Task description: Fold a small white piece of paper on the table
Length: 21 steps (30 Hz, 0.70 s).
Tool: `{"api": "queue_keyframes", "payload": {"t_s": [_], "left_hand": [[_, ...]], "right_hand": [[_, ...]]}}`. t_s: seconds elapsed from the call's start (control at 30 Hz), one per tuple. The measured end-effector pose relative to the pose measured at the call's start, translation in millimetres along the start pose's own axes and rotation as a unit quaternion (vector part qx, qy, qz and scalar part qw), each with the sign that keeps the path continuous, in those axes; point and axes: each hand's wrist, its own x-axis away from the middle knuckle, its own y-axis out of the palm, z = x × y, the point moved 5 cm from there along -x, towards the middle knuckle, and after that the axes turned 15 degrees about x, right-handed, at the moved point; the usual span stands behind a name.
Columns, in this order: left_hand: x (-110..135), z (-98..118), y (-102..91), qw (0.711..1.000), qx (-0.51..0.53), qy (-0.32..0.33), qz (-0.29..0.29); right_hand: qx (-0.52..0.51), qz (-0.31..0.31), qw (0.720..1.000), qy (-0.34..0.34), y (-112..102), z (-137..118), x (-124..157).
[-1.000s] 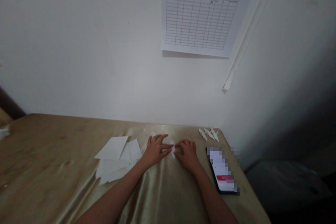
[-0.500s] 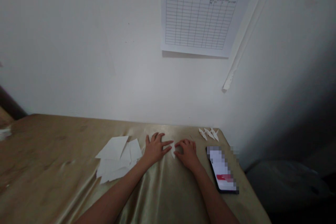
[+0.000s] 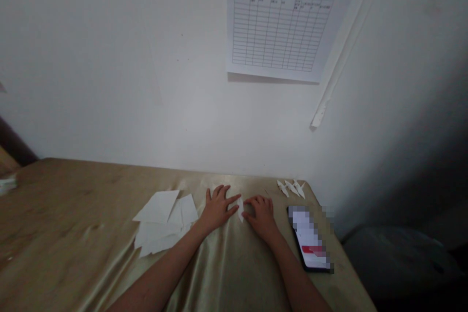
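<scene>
A small white folded paper [image 3: 240, 208], narrow and pointed at its ends, lies on the cloth-covered table between my two hands. My left hand [image 3: 218, 206] is spread open, with its index finger and thumb reaching the paper's left edge. On the other side, my right hand [image 3: 261, 213] has its index finger and thumb apart, their tips at the paper's right edge; its other fingers are bent. Neither hand visibly pinches the paper. Left of my left hand is a loose pile of white paper sheets [image 3: 161, 226]. Several small folded paper pieces [image 3: 291, 187] sit at the back right corner.
A phone [image 3: 310, 241] with a lit, partly blurred screen lies right of my right forearm. The shiny gold cloth [image 3: 80, 214] has creases. Behind the table rises a white wall [image 3: 109, 83] with a printed table sheet [image 3: 278, 29] on it.
The hands and the folded paper stay nearly in place, with only slight finger movement at the paper. The whole view has shifted slightly.
</scene>
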Motion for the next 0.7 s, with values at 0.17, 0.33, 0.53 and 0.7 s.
{"api": "queue_keyframes", "payload": {"t_s": [0.17, 0.33, 0.53, 0.7], "left_hand": [[0, 4, -4.7, 0.998, 0.043, 0.044, 0.01], [0, -1, -2.0, 0.996, 0.076, 0.053, 0.01], [2, 2, -3.6, 0.996, 0.079, 0.042, -0.01], [4, 4, -4.4, 0.996, 0.077, 0.03, -0.02]], "right_hand": [[-0.023, 0.009, 1.0, -0.017, -3, -1, -1], [-0.043, 0.008, 0.999, -0.029, -3, -4, 0], [-0.041, 0.015, 0.998, -0.041, -4, -6, -1], [-0.008, 0.052, 0.995, -0.082, -9, -10, 0]]}}
